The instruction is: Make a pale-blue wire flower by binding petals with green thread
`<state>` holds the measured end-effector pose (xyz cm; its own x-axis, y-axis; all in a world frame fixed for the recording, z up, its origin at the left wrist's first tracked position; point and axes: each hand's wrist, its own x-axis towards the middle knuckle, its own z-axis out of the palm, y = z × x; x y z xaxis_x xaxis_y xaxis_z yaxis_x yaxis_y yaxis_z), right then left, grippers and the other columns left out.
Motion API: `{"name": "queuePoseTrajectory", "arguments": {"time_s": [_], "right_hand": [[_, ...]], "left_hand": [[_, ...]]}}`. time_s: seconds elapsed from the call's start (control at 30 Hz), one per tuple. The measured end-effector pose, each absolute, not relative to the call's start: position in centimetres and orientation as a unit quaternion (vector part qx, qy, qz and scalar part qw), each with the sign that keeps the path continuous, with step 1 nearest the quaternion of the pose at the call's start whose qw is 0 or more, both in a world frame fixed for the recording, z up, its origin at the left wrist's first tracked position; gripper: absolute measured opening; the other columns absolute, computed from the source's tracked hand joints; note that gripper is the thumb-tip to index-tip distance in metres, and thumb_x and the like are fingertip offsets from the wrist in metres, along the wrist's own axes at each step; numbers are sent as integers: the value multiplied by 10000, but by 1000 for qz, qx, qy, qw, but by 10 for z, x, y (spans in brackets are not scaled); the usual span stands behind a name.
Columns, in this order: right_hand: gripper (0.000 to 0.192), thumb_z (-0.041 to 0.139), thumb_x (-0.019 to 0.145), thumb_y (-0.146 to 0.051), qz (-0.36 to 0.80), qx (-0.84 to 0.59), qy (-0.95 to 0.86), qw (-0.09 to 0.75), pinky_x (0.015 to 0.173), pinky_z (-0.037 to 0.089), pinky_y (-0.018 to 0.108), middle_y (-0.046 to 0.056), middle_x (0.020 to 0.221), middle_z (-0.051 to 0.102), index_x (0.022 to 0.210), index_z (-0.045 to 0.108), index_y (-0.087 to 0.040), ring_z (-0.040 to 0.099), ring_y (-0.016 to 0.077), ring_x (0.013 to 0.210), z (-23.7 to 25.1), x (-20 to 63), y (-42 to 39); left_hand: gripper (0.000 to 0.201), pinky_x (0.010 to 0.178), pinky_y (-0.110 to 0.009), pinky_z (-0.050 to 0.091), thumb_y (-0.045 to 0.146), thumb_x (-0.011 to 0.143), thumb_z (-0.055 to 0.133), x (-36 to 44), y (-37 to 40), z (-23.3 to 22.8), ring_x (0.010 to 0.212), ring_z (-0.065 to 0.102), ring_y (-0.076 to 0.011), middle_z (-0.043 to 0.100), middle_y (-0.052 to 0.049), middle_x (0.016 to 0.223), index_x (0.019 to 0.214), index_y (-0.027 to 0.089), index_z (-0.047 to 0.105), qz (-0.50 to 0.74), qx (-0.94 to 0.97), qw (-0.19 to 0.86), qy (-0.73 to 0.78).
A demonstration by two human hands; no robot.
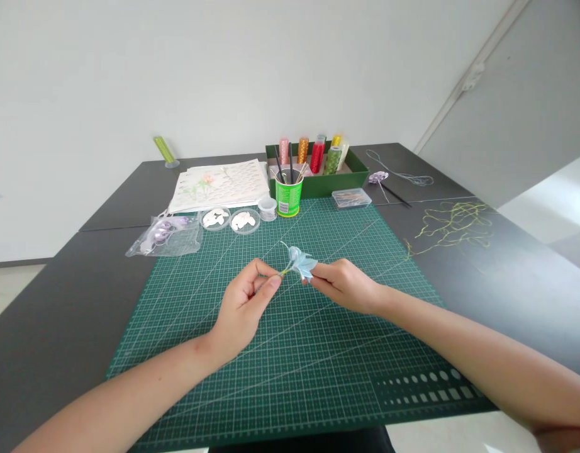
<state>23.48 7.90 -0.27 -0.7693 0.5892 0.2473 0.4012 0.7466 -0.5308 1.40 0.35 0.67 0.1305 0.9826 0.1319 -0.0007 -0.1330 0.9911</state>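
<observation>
While pinching: hands (pixel 294 292) facing inward.

Both bare forearms are reaching forward from the lower corners, angling inward so that the hands are meeting near the middle. The left hand (pixel 245 302) is turning its palm partly upward, its thumb and forefinger pinching together at the tips while the other fingers are curling loosely beneath. The right hand (pixel 345 284) is lying knuckles-up, wrist fairly straight, its fingertips closing toward the left in a fine pinch. The two pinches are sitting just beside each other, not quite touching.
</observation>
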Motion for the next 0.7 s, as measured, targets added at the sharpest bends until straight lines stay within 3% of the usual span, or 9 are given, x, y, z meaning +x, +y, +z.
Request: {"name": "queuePoseTrajectory", "arguments": {"time_s": [0.13,0.33,0.7], "right_hand": [[353,367,1077,-328,174,-241,-931,211,504,242,227,-49,549,474,848,586,-172,384,84,461,-3,234,74],[386,345,1090,-303,93,-194,-952,220,518,260,256,-19,581,581,885,636,-154,455,89,480,-2,233,68],[325,410,1059,-214,15,-143,-953,265,483,239,271,-40,536,531,813,616,-159,364,84,443,4,230,58]], "left_hand": [[264,435,-229,157,435,985,570,13,7,5,464,183,-77,253,108,532,870,199,536,507,546,489,453],[278,437,-234,159,451,977,576,11,10,5,465,185,-80,258,105,525,861,202,536,510,544,475,468],[264,443,-237,161,442,978,560,10,15,3,465,192,-86,272,100,526,862,206,534,491,557,455,491]]}}
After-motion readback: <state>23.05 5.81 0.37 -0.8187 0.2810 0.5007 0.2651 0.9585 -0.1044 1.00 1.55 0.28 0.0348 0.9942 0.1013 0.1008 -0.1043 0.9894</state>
